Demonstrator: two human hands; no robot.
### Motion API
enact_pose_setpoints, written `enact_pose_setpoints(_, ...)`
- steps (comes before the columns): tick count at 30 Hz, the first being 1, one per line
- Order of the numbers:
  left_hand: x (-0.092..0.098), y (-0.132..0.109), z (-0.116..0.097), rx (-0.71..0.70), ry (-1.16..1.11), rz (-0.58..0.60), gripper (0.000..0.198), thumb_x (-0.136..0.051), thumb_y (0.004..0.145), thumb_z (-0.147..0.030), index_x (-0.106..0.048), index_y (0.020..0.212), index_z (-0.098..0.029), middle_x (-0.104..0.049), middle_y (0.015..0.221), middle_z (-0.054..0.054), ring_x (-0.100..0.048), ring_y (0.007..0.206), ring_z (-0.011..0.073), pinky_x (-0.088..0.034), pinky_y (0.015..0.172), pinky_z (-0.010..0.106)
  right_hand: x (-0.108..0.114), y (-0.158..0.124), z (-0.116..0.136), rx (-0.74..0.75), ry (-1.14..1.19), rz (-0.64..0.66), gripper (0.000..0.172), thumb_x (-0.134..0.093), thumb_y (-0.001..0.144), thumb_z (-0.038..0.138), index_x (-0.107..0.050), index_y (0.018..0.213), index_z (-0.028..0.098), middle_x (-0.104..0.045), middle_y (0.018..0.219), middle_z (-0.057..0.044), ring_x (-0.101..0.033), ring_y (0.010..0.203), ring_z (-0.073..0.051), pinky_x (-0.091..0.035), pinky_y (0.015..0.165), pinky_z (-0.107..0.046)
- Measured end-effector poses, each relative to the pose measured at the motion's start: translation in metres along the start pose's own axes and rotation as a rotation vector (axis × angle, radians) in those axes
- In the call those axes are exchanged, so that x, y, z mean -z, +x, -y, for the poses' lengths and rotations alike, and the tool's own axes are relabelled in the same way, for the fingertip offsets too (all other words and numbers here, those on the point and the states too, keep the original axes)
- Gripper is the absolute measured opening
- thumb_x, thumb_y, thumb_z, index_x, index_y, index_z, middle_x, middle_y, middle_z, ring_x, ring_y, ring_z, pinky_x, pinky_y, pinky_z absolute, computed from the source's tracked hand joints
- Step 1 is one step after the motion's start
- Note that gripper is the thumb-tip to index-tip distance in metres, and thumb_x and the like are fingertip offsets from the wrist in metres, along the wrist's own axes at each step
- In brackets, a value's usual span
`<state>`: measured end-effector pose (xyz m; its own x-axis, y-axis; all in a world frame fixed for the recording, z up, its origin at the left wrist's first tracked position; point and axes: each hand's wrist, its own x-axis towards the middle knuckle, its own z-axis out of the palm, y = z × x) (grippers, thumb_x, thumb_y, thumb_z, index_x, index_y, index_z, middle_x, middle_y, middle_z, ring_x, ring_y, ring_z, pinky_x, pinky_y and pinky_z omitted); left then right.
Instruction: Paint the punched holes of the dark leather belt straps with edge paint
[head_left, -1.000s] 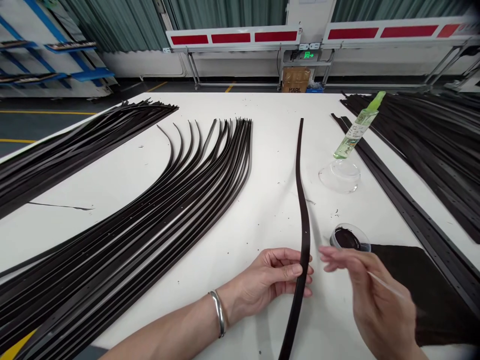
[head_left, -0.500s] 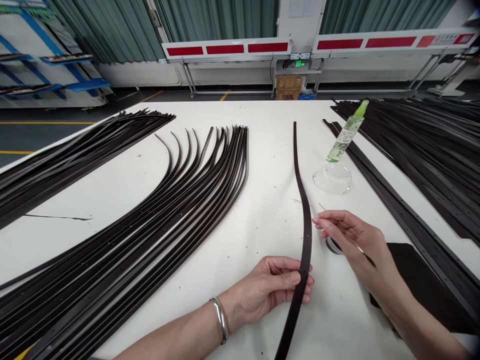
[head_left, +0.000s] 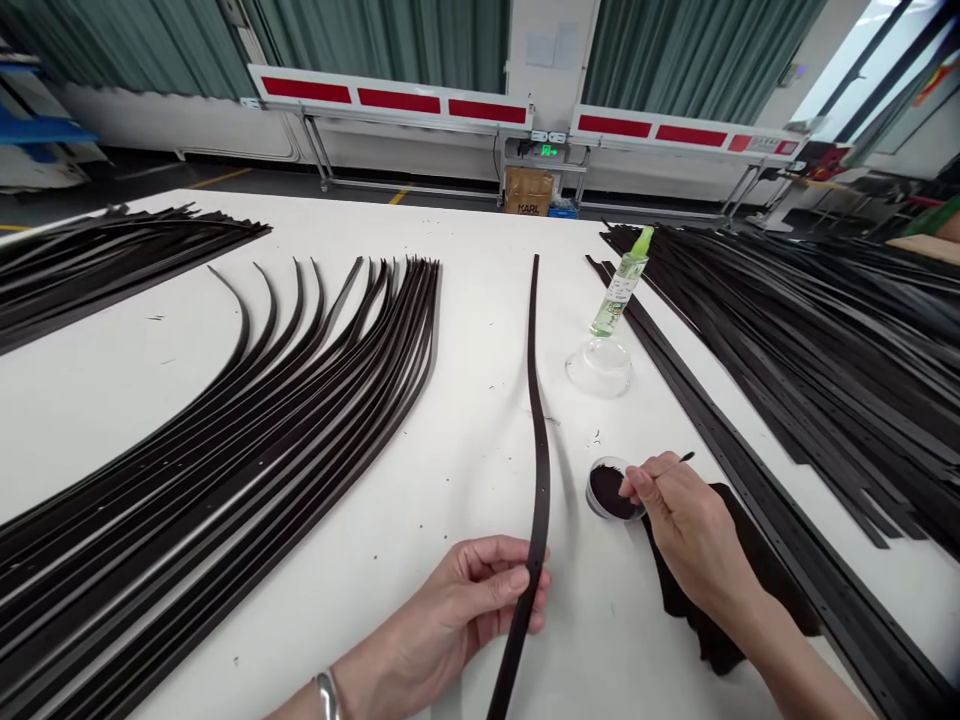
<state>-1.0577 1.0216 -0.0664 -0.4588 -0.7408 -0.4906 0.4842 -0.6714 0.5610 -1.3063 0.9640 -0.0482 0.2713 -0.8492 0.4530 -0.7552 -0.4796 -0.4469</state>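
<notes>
My left hand (head_left: 491, 590) pinches a long dark strap (head_left: 539, 450) between thumb and fingers, its far part curving away over the white table. Small holes show along the strap. My right hand (head_left: 686, 520) is closed on a thin stick with a dark tip (head_left: 679, 461), the tip pointing up and away to the right. The fingers are at the rim of a small round clear dish (head_left: 598, 505) of dark paste or liquid. Whether the stick's lower end touches the contents is hidden by the fingers. A dark cloth (head_left: 705, 625) lies beneath my right forearm.
Many dark straps (head_left: 315, 430) fan out on the left, with another bundle (head_left: 135, 255) behind them. A green spray bottle (head_left: 621, 285) stands by a clear lid (head_left: 598, 368). More straps (head_left: 810, 380) lie along the right side of the white table (head_left: 465, 450).
My right hand has moved from beside the strap to the dish, bringing the stick with it. The left hand still holds the strap. The view has turned to the right.
</notes>
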Motion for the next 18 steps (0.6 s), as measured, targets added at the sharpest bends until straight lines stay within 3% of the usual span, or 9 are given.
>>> enact_pose_setpoints(11, -0.0032, -0.0016, -0.0010, 0.010, 0.017, -0.035, 0.017, -0.075, 0.078, -0.019, -0.066, 0.091, -0.015, -0.073, 0.087, 0.007, -0.066, 0.075, 0.0134, -0.052, 0.074, 0.030, -0.0089, -0.0035, -0.0085, 0.055, -0.010, 0.007, 0.024, -0.044, 0.099, 0.020, -0.056, 0.078, 0.020, -0.062, 0.071, -0.001, -0.052, 0.068, -0.014, -0.044, 0.077, -0.035)
enact_pose_setpoints(18, -0.0016, -0.0005, -0.0015, 0.004, 0.026, -0.020, 0.017, -0.074, 0.079, -0.019, -0.066, 0.092, -0.015, -0.073, 0.087, 0.007, -0.066, 0.075, 0.0133, -0.052, 0.073, 0.029, -0.0050, -0.0037, -0.0040, -0.008, 0.024, -0.008, 0.026, -0.044, 0.099, 0.024, -0.059, 0.078, 0.019, -0.063, 0.071, -0.001, -0.054, 0.070, -0.015, -0.045, 0.068, -0.031)
